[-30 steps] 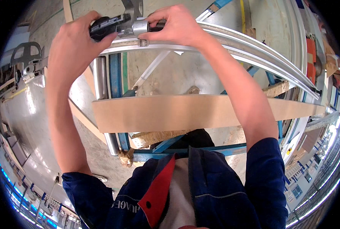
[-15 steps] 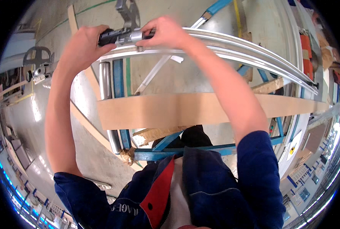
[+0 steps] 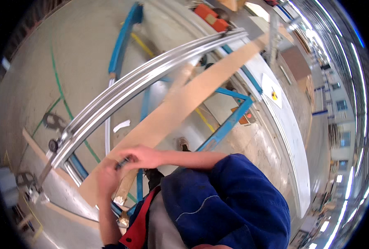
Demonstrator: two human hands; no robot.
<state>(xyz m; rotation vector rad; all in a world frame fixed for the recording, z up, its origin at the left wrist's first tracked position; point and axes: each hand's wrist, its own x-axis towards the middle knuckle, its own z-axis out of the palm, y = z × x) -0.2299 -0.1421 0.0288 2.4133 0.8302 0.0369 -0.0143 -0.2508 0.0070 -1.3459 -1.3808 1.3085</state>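
My two hands are close together over the near left end of a long tan board (image 3: pixel 168 118). My right hand (image 3: pixel 142 157) is closed, its fingers curled at a small dark object (image 3: pixel 123 162) that I cannot make out. Motion smears my left hand (image 3: pixel 108 176), which meets the right one at that object; its fingers do not show clearly. The board slants from lower left to upper right. Beyond it runs a silver metal rail (image 3: pixel 151 74), with a stop with a black knob (image 3: pixel 53 145) near its left end.
Blue frame bars (image 3: pixel 226 124) stand under and beside the board. A white machine table (image 3: pixel 290 153) lies to the right, with an orange-red object (image 3: pixel 211 18) at its far end. A handwheel (image 3: pixel 25 179) is at the left. A white scrap (image 3: pixel 121 125) lies on the floor.
Both hands have left the metal stop on the rail and come back toward my body, over the board's left end. The view has turned, so rail and board now slant.
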